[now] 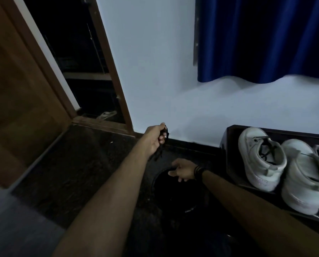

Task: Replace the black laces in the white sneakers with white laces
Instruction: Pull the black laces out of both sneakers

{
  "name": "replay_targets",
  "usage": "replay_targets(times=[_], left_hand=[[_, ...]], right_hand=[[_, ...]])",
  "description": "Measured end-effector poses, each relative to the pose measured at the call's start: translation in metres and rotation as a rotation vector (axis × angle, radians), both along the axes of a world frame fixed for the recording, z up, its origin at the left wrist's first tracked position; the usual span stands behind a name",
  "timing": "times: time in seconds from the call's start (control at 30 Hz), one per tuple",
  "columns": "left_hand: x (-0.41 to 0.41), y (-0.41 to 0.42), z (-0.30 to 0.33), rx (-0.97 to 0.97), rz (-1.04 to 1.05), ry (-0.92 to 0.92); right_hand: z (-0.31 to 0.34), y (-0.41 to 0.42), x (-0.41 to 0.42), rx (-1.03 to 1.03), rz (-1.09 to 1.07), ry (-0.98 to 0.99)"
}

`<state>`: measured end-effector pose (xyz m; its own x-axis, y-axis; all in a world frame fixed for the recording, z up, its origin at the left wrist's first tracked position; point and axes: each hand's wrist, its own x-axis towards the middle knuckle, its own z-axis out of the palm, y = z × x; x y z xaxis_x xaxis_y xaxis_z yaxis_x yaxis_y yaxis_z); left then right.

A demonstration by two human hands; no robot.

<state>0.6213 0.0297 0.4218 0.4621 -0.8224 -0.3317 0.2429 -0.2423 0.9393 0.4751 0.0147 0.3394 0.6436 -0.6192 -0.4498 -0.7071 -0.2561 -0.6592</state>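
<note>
My left hand (156, 137) is raised near the wall's base and grips a bundle of black laces (161, 145) that hangs from its fingers. Below and to the right, my right hand (182, 170) hovers with loosely spread fingers over the rim of a dark round bin (175, 193), holding nothing; black bands circle its wrist. Two white sneakers stand on a dark tray (229, 145) at the right: the left sneaker (260, 158) shows thin dark lines inside its opening, the right sneaker (307, 179) is partly cut off by the frame.
A brown wooden door (23, 101) stands open at the left, with a dark room behind its frame. A white wall (155, 71) runs behind, and a blue curtain (262, 38) hangs at the upper right. The floor (80, 173) is dark and speckled.
</note>
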Motion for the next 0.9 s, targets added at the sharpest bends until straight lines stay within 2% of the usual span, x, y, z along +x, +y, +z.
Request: replay_targets(times=[0.1, 0.3, 0.37, 0.47, 0.63, 0.73, 0.9], left_hand=[[-0.008, -0.007, -0.035, 0.061, 0.022, -0.003], [-0.019, -0.023, -0.108, 0.124, 0.075, 0.176], [-0.023, -0.030, -0.130, 0.163, 0.084, 0.184], [-0.027, -0.035, -0.166, 0.294, 0.063, 0.104], [-0.036, -0.025, -0.207, 0.644, -0.147, -0.069], [-0.039, -0.020, -0.214, 0.689, -0.193, -0.099], [-0.047, -0.023, -0.201, 0.627, -0.194, -0.240]], right_hand=[[-0.015, -0.009, -0.001, 0.008, -0.074, -0.002], [-0.061, -0.030, -0.015, -0.002, -0.223, 0.077], [-0.079, -0.034, -0.017, 0.015, -0.289, 0.086], [-0.105, -0.035, -0.018, 0.046, -0.335, 0.111], [-0.134, -0.038, -0.021, 0.032, -0.301, 0.191], [-0.138, -0.040, -0.021, 0.028, -0.265, 0.212], [-0.115, -0.037, -0.018, 0.013, -0.226, 0.169]])
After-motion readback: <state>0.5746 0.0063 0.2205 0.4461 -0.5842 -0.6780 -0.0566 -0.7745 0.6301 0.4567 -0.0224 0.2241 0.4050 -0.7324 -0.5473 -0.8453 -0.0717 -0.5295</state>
